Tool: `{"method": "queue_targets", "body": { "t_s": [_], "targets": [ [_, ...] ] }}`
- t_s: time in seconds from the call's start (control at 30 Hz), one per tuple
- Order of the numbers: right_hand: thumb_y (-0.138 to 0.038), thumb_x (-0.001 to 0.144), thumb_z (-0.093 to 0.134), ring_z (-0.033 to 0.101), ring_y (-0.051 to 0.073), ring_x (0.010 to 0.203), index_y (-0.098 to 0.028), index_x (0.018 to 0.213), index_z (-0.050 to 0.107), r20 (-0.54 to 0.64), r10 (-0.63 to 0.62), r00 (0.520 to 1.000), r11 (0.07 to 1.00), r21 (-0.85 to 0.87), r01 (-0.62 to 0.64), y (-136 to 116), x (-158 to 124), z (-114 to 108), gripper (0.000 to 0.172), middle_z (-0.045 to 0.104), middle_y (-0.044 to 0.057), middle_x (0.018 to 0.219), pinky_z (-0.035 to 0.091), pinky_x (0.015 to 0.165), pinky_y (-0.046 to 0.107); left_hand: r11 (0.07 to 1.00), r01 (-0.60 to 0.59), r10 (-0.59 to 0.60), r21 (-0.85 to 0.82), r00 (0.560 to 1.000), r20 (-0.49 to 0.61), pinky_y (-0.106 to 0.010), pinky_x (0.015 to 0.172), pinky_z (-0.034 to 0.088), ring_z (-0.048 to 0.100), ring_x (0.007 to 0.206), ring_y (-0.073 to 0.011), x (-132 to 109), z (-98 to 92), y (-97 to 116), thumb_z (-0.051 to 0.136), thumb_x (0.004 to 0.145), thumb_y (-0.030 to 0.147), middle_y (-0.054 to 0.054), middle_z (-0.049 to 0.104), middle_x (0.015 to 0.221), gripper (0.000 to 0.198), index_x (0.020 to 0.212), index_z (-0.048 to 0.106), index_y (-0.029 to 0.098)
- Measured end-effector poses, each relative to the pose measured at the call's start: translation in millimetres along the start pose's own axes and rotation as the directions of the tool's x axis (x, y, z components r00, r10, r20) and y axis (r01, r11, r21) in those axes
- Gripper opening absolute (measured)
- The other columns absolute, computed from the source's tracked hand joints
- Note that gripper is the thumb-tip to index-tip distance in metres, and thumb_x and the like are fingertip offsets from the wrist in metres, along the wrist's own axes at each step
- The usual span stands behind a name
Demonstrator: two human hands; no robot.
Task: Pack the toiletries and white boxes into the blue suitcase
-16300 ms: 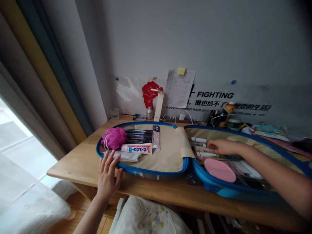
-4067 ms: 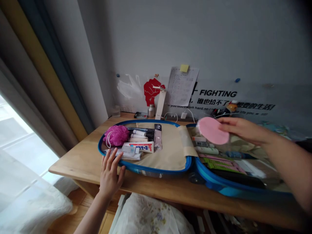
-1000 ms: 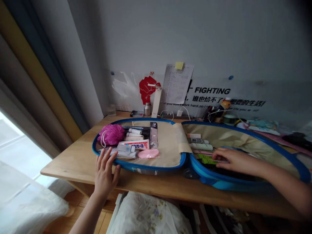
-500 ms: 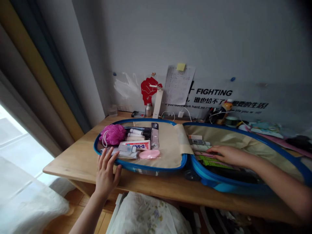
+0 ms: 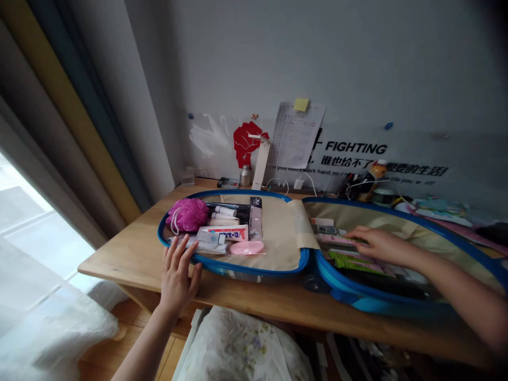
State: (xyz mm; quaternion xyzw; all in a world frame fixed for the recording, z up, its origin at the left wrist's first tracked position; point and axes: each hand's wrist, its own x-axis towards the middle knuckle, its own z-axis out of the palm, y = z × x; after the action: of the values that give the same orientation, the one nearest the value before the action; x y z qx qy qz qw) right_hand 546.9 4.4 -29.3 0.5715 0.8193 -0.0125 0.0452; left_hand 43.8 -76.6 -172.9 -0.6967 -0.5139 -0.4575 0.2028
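Pink packet (image 5: 336, 239), flat and slim, is located over the right half of the open, blue-rimmed suitcase (image 5: 280, 227), its right end pinched between thumb and fingers of the right hand (image 5: 369, 244), with a green packet (image 5: 351, 260) nearer the front of that half. Left hand (image 5: 178, 275) has its fingers slightly spread, fingertips at the front rim of the left half. That half, on the wooden bench (image 5: 119, 254), contains a purple bath puff (image 5: 187, 215), a toothpaste tube (image 5: 232, 232) and a pink oval item (image 5: 246, 247).
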Motion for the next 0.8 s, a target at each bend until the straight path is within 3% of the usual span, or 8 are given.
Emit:
{"method": "queue_targets", "body": {
  "t_s": [0.13, 0.2, 0.3, 0.43, 0.53, 0.8],
  "targets": [
    [-0.034, 0.088, 0.039, 0.068, 0.025, 0.097, -0.017, 0.128, 0.067, -0.082, 0.036, 0.996, 0.986, 0.164, -0.022, -17.2, 13.7, -30.6, 0.051, 0.068, 0.016, 0.114, 0.051, 0.086, 0.033, 1.000, 0.014, -0.014, -0.010, 1.000, 0.005, -0.057, 0.123, 0.024, 0.027, 0.153, -0.0316, -0.2, 0.0, -0.6, 0.051, 0.097, 0.025, -0.013, 0.046, 0.155, 0.052, 0.149, 0.043, 0.026],
    [-0.040, 0.090, 0.039, 0.066, 0.024, 0.097, -0.018, 0.132, 0.065, -0.135, -0.009, 0.991, 0.973, 0.229, 0.040, -43.4, 27.4, -45.5, 0.054, 0.068, 0.015, 0.118, 0.051, 0.087, 0.034, 1.000, 0.019, -0.019, -0.013, 1.000, 0.007, -0.057, 0.123, 0.026, 0.027, 0.153, -0.0320, -0.2, -0.1, -0.8, 0.050, 0.097, 0.026, -0.013, 0.046, 0.155, 0.052, 0.149, 0.043, 0.026],
    [-0.041, 0.089, 0.045, 0.065, 0.024, 0.105, -0.022, 0.126, 0.068, -0.146, -0.173, 0.974, 0.944, 0.259, 0.206, -99.7, 52.4, -56.8, 0.047, 0.068, 0.010, 0.121, 0.049, 0.094, 0.035, 1.000, 0.005, -0.005, -0.010, 1.000, 0.005, -0.056, 0.123, 0.025, 0.026, 0.153, -0.0318, 0.5, -0.5, -0.7, 0.051, 0.098, 0.025, -0.014, 0.045, 0.155, 0.052, 0.149, 0.042, 0.025],
    [-0.024, 0.087, 0.052, 0.066, 0.020, 0.101, -0.021, 0.118, 0.068, -0.001, -0.315, 0.949, 0.915, 0.267, 0.304, -172.4, 82.7, -49.6, 0.035, 0.072, 0.006, 0.115, 0.048, 0.088, 0.028, 1.000, -0.019, 0.019, -0.013, 1.000, -0.002, -0.054, 0.124, 0.024, 0.025, 0.154, -0.0302, 2.5, -1.8, 0.5, 0.051, 0.098, 0.023, -0.014, 0.045, 0.154, 0.052, 0.149, 0.041, 0.025],
    [-0.019, 0.083, 0.058, 0.067, 0.017, 0.090, -0.020, 0.110, 0.070, 0.072, -0.347, 0.935, 0.913, 0.254, 0.319, -203.6, 97.1, -36.3, 0.029, 0.075, 0.004, 0.105, 0.047, 0.076, 0.023, 1.000, -0.021, 0.021, -0.020, 1.000, -0.010, -0.053, 0.124, 0.025, 0.025, 0.154, -0.0296, 3.6, -2.5, 1.6, 0.051, 0.098, 0.023, -0.014, 0.046, 0.154, 0.051, 0.149, 0.042, 0.025],
    [-0.018, 0.084, 0.061, 0.066, 0.015, 0.082, -0.019, 0.102, 0.072, 0.089, -0.356, 0.930, 0.915, 0.238, 0.327, -216.9, 109.4, -10.5, 0.021, 0.076, 0.004, 0.098, 0.042, 0.068, 0.021, 1.000, -0.008, 0.008, -0.010, 1.000, 0.003, -0.054, 0.124, 0.023, 0.025, 0.154, -0.0301, 0.7, -0.9, 0.7, 0.051, 0.098, 0.023, -0.013, 0.045, 0.155, 0.052, 0.149, 0.042, 0.025]
  ]
}}
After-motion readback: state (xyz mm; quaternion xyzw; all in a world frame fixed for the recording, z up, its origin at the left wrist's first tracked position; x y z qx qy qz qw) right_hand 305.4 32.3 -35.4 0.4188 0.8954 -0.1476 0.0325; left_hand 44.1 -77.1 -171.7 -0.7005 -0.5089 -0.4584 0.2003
